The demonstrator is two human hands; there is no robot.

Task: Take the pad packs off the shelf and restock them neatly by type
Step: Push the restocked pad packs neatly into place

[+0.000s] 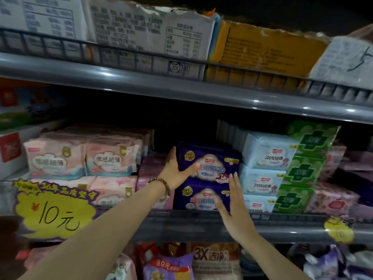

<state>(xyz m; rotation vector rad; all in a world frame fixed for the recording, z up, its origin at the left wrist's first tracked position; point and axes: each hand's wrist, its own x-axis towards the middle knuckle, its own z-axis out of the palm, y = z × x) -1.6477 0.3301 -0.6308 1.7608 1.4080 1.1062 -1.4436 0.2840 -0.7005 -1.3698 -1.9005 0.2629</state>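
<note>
While two purple pad packs sit stacked one on the other on the middle shelf [286, 232], between the pink packs [84, 160] on the left and the light blue packs [266, 154] on the right, both hands are up at them. The left hand [173, 170], with a bead bracelet [161, 183] on its wrist, lies against the left side of the upper purple pack [214, 160], its fingers straight and close together, its thumb spread across the front. The right hand [236, 207] has its fingers straight and pressed together, reaching up the right part of the lower purple pack [199, 196], the thumb touching the front. Green packs [306, 170] are stacked just right of the blue ones. A yellow price sign [54, 211] hangs at the shelf's left, and cardboard boxes [141, 31] fill the shelf above.
</note>
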